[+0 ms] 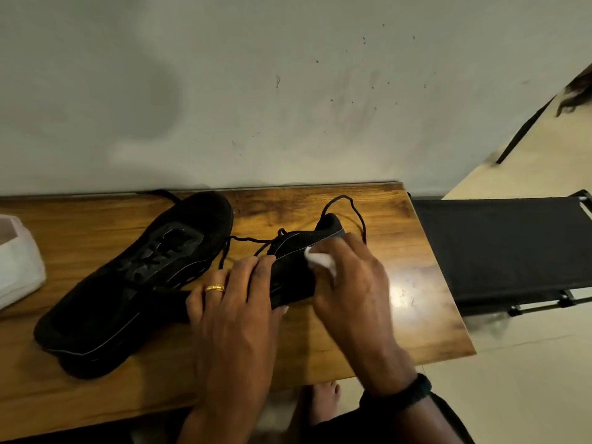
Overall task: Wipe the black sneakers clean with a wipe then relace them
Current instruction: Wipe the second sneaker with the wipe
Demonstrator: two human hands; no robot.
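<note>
Two black sneakers are on the wooden table (pixel 368 331). The left sneaker (pixel 134 283) lies on its side, sole facing up, with loose laces. The other sneaker (pixel 298 261) is held between my hands just above the table, its heel pointing away and its lace (pixel 349 203) looping over the wood. My left hand (pixel 234 306), wearing a gold ring, grips this sneaker's front part. My right hand (pixel 349 283) holds a white wipe (pixel 318 257) and presses it against the sneaker's side near the heel.
A white wipe packet (pixel 19 267) sits at the table's left edge. The wall stands directly behind the table. A black fabric chair or cot (pixel 499 248) is to the right on the pale floor. My bare foot (pixel 323 402) shows below the table's front edge.
</note>
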